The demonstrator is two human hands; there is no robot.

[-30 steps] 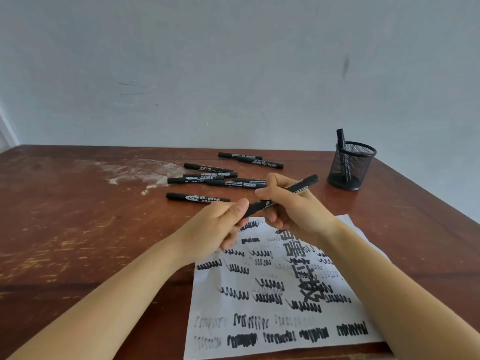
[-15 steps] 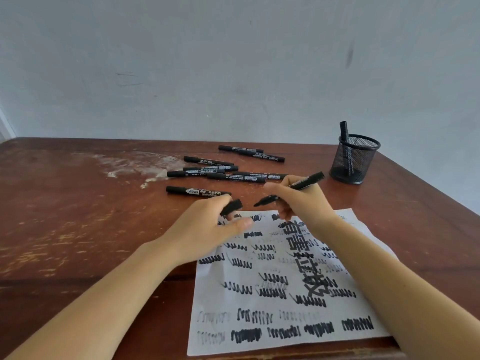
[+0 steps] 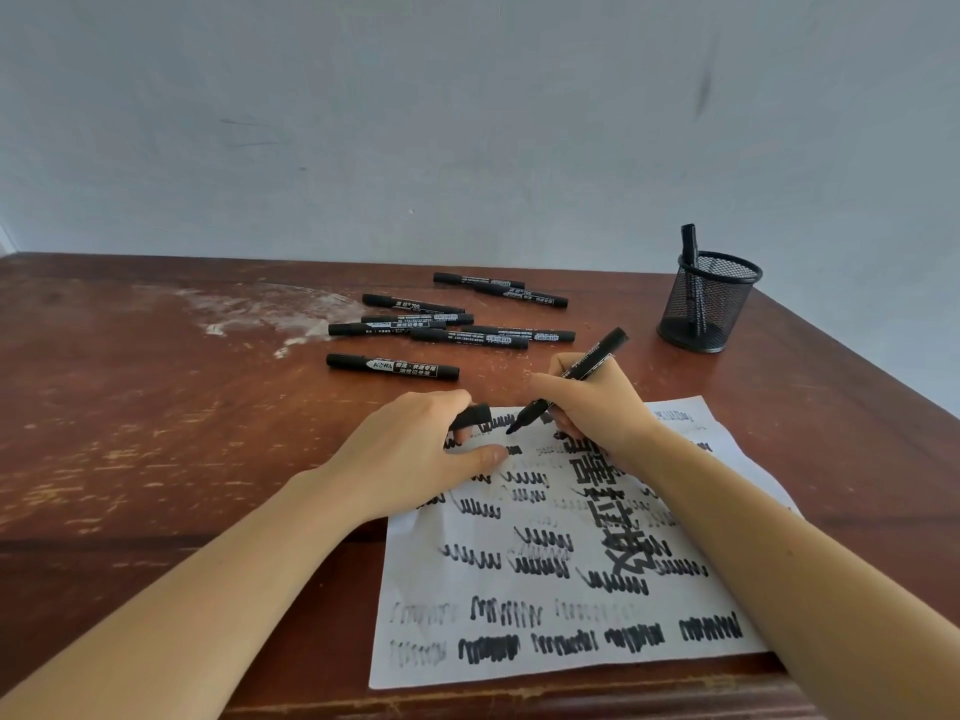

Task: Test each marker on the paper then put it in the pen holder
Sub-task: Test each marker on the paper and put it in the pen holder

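- Stretching wide, a scuffed wooden table (image 3: pixel 156 407) meets a pale wall (image 3: pixel 467 122).
- Right hand (image 3: pixel 587 407) grips an uncapped marker (image 3: pixel 597 353), tip over the scribbled paper (image 3: pixel 519 589).
- Left hand (image 3: pixel 415 449) pinches its cap (image 3: pixel 470 415), resting on the paper.
- Mesh pen holder (image 3: pixel 709 304) stands far right.

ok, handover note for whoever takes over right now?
Left hand pinches the cap and rests on the paper.
Right hand grips the uncapped marker, with its tip at the paper's far edge; contact unclear.
Pen holder, far right, has one stowed marker. About eight capped markers lie on the table.
Done: one stowed, this one uncapped.
Left: scribble, recap, drop it in the holder, then repeat for the loose ones.
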